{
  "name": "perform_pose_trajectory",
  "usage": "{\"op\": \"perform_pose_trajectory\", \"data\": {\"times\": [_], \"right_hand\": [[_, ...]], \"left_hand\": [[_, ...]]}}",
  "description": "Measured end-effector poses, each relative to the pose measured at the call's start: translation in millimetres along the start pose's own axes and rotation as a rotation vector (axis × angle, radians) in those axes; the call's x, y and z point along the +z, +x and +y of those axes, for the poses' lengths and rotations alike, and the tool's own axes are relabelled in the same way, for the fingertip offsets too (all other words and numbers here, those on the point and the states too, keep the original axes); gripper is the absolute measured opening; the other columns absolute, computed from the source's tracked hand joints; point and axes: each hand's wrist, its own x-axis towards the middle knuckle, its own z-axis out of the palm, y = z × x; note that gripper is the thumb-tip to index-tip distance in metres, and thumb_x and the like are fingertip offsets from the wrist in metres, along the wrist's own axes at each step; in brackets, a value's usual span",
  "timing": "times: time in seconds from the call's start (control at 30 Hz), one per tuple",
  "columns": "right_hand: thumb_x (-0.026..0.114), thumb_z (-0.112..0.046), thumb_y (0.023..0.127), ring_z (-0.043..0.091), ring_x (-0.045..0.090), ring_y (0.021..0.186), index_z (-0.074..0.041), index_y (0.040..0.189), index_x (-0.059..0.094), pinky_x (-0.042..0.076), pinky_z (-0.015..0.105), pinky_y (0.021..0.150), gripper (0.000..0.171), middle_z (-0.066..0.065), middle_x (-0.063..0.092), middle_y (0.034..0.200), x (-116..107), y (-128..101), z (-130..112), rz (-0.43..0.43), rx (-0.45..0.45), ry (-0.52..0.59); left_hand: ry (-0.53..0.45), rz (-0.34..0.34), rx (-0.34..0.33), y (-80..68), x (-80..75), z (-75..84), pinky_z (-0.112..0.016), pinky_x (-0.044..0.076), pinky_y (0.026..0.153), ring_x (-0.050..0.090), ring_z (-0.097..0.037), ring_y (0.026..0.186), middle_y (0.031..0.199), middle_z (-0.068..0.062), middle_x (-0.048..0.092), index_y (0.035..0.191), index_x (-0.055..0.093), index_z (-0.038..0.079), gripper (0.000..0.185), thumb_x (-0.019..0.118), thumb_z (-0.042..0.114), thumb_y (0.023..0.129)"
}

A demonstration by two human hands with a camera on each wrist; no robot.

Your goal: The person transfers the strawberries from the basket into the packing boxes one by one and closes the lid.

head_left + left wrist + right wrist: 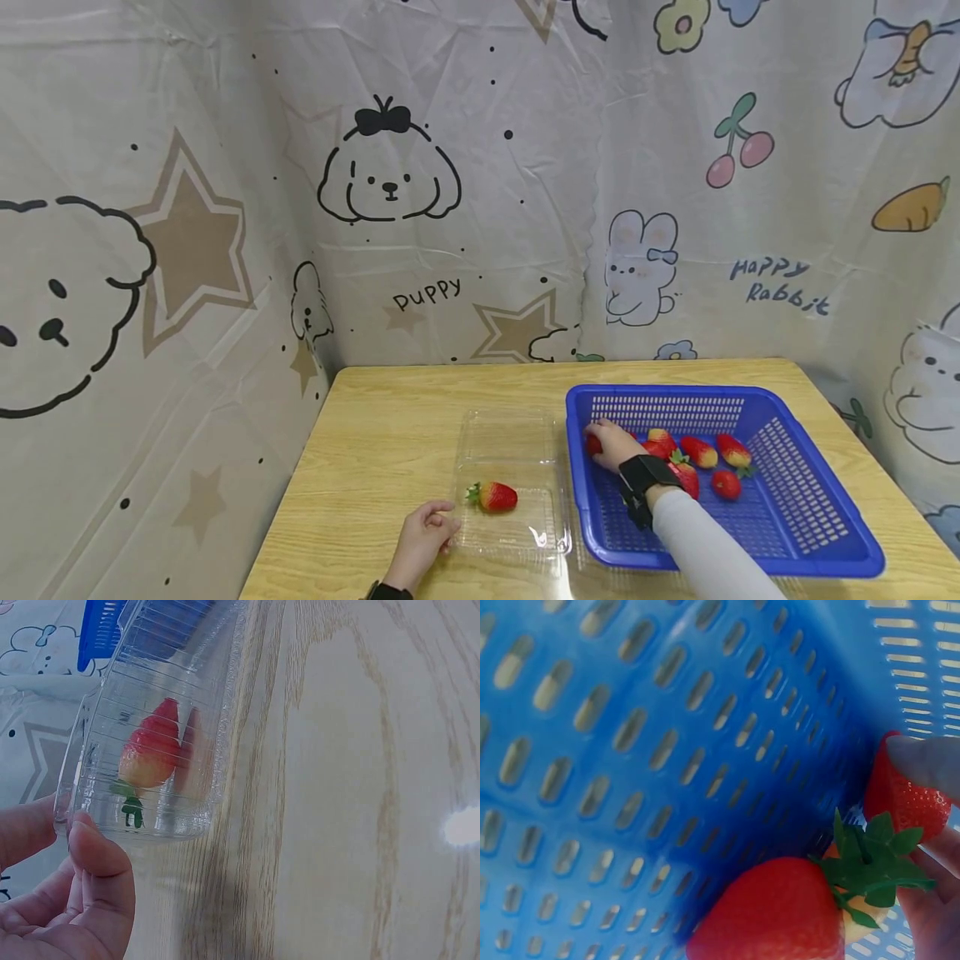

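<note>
A: What's biggest on the surface [375, 433]?

B: One blue basket [772, 525], over on the right. Just left of it lies one clear box [528, 525], opened flat with its bare half on the far side.

A: And the hands?

B: Two, both busy. The left hand [426, 533] pinches the near half's rim between thumb and finger. The right hand [613, 444] is down inside the basket by its left wall, thumb and fingers closed around a held strawberry [907, 795].

A: How far along would you say this is?

B: Early, I'd judge. Just a lone strawberry [498, 497] lies in the box, in the near half, leaves pointing left. All the rest are in the basket, the held one included, and the box isn't closed.

A: So what's the count of fruit?

B: One in the box, one in the right hand, and at least six loose strawberries [699, 452] in the basket. The wrist covers part of that heap, so there may be more underneath.
</note>
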Motion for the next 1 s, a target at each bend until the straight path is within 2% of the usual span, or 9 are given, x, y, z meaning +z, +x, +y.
{"op": "perform_pose_trajectory", "data": {"times": [0.23,0.37,0.43,0.5,0.6,0.77,1.0], "right_hand": [[0.075,0.004,0.065,0.032,0.058,0.082,0.000,0.095,0.063,0.049,0.045,0.072,0.033,0.015,0.057,0.090,0,2,2,-0.001,-0.012,0.002],[0.074,0.004,0.065,0.031,0.059,0.084,0.001,0.096,0.063,0.049,0.043,0.073,0.032,0.015,0.060,0.090,-5,3,2,-0.037,-0.018,0.013],[0.074,0.004,0.066,0.029,0.059,0.082,0.001,0.096,0.064,0.050,0.040,0.070,0.032,0.015,0.061,0.090,-11,3,-1,-0.068,-0.005,0.043],[0.073,0.004,0.067,0.027,0.059,0.079,0.001,0.097,0.063,0.051,0.037,0.063,0.032,0.015,0.062,0.090,-20,3,-5,-0.107,0.025,0.087],[0.073,0.003,0.067,0.023,0.058,0.077,0.001,0.099,0.063,0.050,0.032,0.059,0.033,0.014,0.062,0.090,-37,4,-13,-0.164,0.077,0.126],[0.073,-0.001,0.069,0.021,0.057,0.080,0.000,0.102,0.064,0.049,0.032,0.066,0.034,0.012,0.061,0.092,-71,8,-30,-0.249,0.108,0.094],[0.070,-0.002,0.071,0.019,0.055,0.076,0.001,0.105,0.065,0.049,0.030,0.064,0.034,0.011,0.061,0.093,-112,14,-49,-0.289,0.037,0.077]], "left_hand": [[0.005,0.003,0.006,0.6,0.1,-0.4,-0.022,0.044,0.049,0.048,-0.008,0.053,0.068,0.001,0.050,0.112,0.050,-0.014,0.036,0.063,0.002,0.082],[0.011,0.010,0.001,0.6,0.6,-0.3,-0.022,0.044,0.049,0.047,-0.008,0.052,0.067,0.001,0.050,0.112,0.050,-0.014,0.036,0.063,0.002,0.082],[0.008,0.010,0.000,0.6,0.7,-0.2,-0.022,0.044,0.049,0.048,-0.008,0.053,0.067,0.001,0.050,0.112,0.050,-0.014,0.036,0.063,0.001,0.082],[0.005,0.007,0.000,0.7,0.4,0.1,-0.022,0.044,0.049,0.048,-0.008,0.053,0.067,0.002,0.050,0.112,0.050,-0.014,0.036,0.063,0.002,0.082],[-0.003,-0.005,-0.002,1.0,-0.1,0.0,-0.023,0.045,0.050,0.049,-0.008,0.054,0.067,0.001,0.050,0.113,0.050,-0.014,0.037,0.063,0.002,0.083],[0.004,-0.012,0.001,1.7,-1.2,0.5,-0.023,0.046,0.050,0.050,-0.008,0.054,0.068,0.001,0.052,0.114,0.049,-0.014,0.038,0.063,0.003,0.083],[0.006,-0.017,0.003,2.0,0.0,-0.5,-0.024,0.046,0.050,0.050,-0.008,0.053,0.068,0.001,0.052,0.113,0.050,-0.014,0.038,0.063,0.003,0.083]]}}
